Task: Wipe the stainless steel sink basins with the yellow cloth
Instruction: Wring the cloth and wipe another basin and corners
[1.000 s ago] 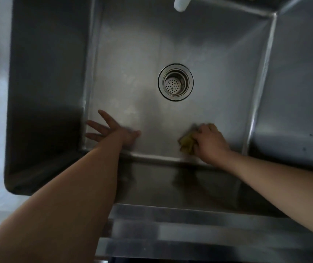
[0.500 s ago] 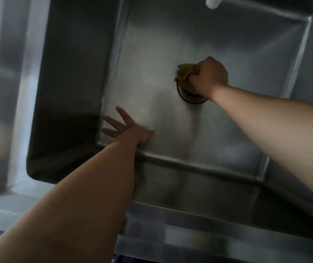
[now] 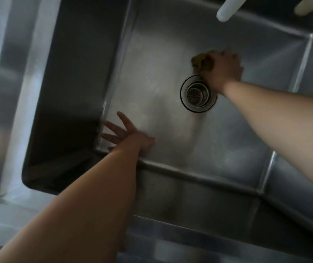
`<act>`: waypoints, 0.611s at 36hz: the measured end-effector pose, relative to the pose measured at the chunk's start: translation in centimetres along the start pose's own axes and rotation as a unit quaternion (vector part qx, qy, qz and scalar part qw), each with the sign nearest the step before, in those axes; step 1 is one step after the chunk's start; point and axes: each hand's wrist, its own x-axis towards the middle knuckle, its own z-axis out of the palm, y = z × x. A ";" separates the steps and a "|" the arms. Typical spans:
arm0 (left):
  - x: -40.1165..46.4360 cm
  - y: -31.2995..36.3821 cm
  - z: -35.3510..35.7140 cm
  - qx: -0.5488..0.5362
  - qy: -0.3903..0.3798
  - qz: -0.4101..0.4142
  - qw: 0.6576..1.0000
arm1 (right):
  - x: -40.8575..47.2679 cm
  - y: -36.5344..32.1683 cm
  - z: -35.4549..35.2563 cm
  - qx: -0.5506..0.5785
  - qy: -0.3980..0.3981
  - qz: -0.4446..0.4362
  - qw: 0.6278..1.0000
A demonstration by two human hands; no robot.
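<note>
Wiping of the basin floor (image 3: 171, 59) is in hand: the right hand (image 3: 222, 70) clutches the cloth (image 3: 202, 62) just beyond the drain (image 3: 198, 93). The left hand (image 3: 129, 134) lies spread, empty. Next likely needs the far wall.

Right hand (image 3: 223, 70) presses yellow cloth (image 3: 202, 62) beyond the drain (image 3: 198, 93) — left hand (image 3: 129, 136) splayed flat.

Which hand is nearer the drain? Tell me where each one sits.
Right. The right hand, gripping the cloth, is just beyond the drain, overlapping its rim. The left hand is flat by the near left corner, well away.
</note>
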 end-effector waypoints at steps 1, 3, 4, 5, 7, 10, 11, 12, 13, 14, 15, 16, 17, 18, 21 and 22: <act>0.0 0.0 0.0 0.001 0.001 0.000 1.000 | -0.5 -0.5 0.6 -0.008 0.008 -0.019 1.000; 0.2 0.0 0.0 0.003 -0.001 -0.001 1.000 | -1.5 -1.4 1.8 -0.019 0.012 -0.064 0.998; 0.1 0.0 0.0 0.004 0.000 -0.002 1.000 | -1.9 -1.7 2.3 -0.018 0.009 -0.089 0.996; 0.1 -0.1 -0.1 0.005 0.000 -0.003 1.000 | -2.3 -1.9 2.7 -0.014 0.007 -0.113 0.993; -0.1 -0.1 -0.2 0.007 0.000 -0.002 1.000 | -2.8 -2.0 3.5 -0.002 0.004 -0.154 0.988; -0.1 0.3 -0.4 0.004 -0.001 -0.008 1.000 | -3.8 -2.0 3.9 0.010 -0.037 -0.203 0.978; -0.2 0.4 -0.4 0.003 -0.002 -0.013 1.000 | -4.3 -2.0 3.8 0.015 -0.061 -0.208 0.976; -0.2 0.4 -0.4 0.000 0.000 -0.017 1.000 | -4.7 -2.0 3.6 0.024 -0.085 -0.210 0.974; -0.2 0.5 -0.5 -0.004 0.003 -0.021 1.000 | -5.3 -1.9 3.4 0.031 -0.106 -0.209 0.972; -0.2 0.5 -0.5 -0.010 0.006 -0.021 1.000 | -6.0 -1.7 3.1 0.035 -0.123 -0.206 0.970; -0.2 0.4 -0.6 -0.016 0.006 -0.020 1.000 | -6.9 -1.5 2.7 0.035 -0.131 -0.200 0.970; -0.2 0.4 -0.8 -0.023 0.003 -0.019 1.000 | -7.7 -1.1 2.3 0.036 -0.135 -0.193 0.971; -0.4 0.3 -1.2 -0.032 0.002 -0.017 0.999 | -8.7 -1.0 1.7 0.036 -0.134 -0.184 0.973; -0.6 0.3 -1.9 -0.042 0.002 -0.010 0.999 | -9.8 -0.8 1.1 0.041 -0.125 -0.174 0.976; -2.1 0.0 -4.8 -0.071 0.025 0.044 0.996 | -13.3 -0.4 -0.9 0.075 -0.047 -0.146 0.985; -2.7 -0.2 -5.8 -0.079 0.034 0.066 0.994 | -14.5 -0.2 -1.5 0.090 -0.022 -0.130 0.987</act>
